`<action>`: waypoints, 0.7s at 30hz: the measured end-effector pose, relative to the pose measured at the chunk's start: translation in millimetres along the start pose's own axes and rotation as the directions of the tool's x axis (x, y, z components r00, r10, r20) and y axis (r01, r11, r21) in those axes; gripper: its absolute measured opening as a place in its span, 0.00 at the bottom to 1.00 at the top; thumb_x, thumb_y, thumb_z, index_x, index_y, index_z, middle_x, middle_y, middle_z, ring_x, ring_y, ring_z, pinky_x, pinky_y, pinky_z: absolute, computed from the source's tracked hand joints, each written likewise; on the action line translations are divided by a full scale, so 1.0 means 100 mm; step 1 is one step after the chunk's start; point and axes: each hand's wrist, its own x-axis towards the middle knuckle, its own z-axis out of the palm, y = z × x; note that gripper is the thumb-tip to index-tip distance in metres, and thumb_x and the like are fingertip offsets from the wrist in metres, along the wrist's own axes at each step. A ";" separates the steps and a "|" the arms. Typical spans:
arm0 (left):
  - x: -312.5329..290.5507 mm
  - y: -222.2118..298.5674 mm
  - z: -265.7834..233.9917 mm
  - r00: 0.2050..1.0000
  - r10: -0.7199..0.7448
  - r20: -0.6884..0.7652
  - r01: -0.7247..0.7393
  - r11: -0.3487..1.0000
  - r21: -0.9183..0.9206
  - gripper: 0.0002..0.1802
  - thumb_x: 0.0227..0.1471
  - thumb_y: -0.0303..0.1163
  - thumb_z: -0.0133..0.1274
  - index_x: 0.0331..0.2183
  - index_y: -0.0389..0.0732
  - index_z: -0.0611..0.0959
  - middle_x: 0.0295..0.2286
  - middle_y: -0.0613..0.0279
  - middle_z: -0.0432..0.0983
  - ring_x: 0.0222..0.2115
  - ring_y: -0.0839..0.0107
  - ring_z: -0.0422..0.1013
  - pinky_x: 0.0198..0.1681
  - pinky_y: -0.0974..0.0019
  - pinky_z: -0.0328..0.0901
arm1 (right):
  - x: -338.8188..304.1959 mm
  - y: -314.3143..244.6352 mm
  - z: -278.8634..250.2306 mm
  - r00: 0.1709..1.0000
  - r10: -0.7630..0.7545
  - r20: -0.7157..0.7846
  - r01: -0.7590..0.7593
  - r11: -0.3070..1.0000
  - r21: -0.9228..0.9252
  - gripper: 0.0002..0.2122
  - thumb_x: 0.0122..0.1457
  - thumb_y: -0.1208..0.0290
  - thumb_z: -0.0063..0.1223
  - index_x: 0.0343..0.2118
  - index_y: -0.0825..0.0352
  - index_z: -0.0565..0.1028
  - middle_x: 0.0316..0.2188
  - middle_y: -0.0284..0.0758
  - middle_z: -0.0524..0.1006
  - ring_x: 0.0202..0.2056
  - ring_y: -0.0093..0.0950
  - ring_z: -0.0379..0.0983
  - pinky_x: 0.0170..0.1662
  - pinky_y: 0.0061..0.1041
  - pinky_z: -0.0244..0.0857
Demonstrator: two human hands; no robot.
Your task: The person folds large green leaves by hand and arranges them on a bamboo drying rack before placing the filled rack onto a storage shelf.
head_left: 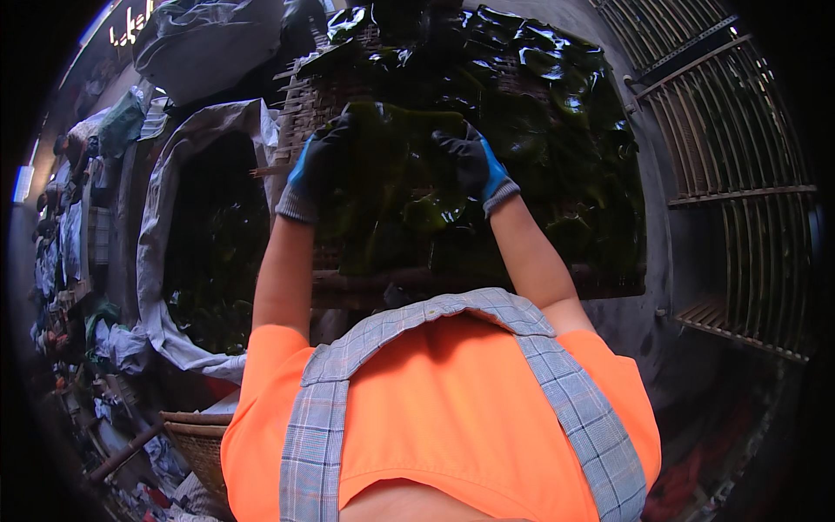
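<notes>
Between both hands a dark green, wet-looking leafy sheet [402, 148], like kelp, is held by its upper corners. My left hand [323, 161], in a black and blue work glove, closes on the left corner. The right corner is pinched by my right hand [474, 163], gloved the same way. Below and around it, more glossy dark green sheets [570, 148] lie spread over a woven bamboo mat [306, 103]. Where the held sheet ends and those under it begin is hard to make out.
To the left stands an open pale sack [152, 252] with more dark green sheets in it. Slatted bamboo racks [739, 130] line the right side. A wicker basket [196, 448] sits low on the left, near piled cloths and bags [117, 344].
</notes>
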 end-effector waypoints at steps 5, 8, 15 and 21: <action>0.22 -0.85 -0.54 0.921 -0.231 -0.312 0.294 0.941 0.170 0.11 0.51 0.27 0.52 0.39 0.34 0.78 0.32 0.65 0.76 0.32 0.74 0.70 0.37 0.71 0.66 | 0.20 0.34 -0.15 0.982 -0.146 -0.118 0.078 0.890 -0.449 0.23 0.50 0.87 0.50 0.51 0.69 0.64 0.45 0.34 0.71 0.44 0.25 0.67 0.47 0.25 0.65; 0.23 -0.93 -0.50 0.904 -0.125 -0.408 0.243 0.937 0.251 0.13 0.49 0.24 0.54 0.40 0.33 0.78 0.34 0.63 0.76 0.34 0.74 0.69 0.39 0.71 0.65 | 0.22 0.02 -0.13 0.982 0.186 -0.026 -0.126 0.546 -0.829 0.18 0.55 0.75 0.51 0.50 0.67 0.67 0.43 0.35 0.74 0.45 0.28 0.69 0.45 0.30 0.66; -0.08 -0.42 0.02 0.809 0.444 -0.384 -0.005 0.659 0.752 0.16 0.52 0.27 0.53 0.43 0.34 0.76 0.38 0.61 0.75 0.37 0.76 0.70 0.43 0.72 0.64 | 0.81 -0.32 -0.19 0.881 -0.458 0.120 -0.091 -0.413 -0.906 0.20 0.47 0.63 0.57 0.45 0.60 0.72 0.37 0.40 0.76 0.41 0.41 0.71 0.45 0.36 0.65; -0.42 -0.38 0.36 0.868 0.205 -0.452 -0.020 0.924 0.381 0.17 0.53 0.26 0.52 0.46 0.35 0.74 0.39 0.60 0.75 0.39 0.74 0.70 0.44 0.71 0.65 | 1.27 -0.56 -0.39 0.889 -0.454 0.059 0.034 -0.063 -0.997 0.16 0.45 0.71 0.58 0.40 0.56 0.77 0.37 0.40 0.77 0.38 0.39 0.74 0.41 0.34 0.68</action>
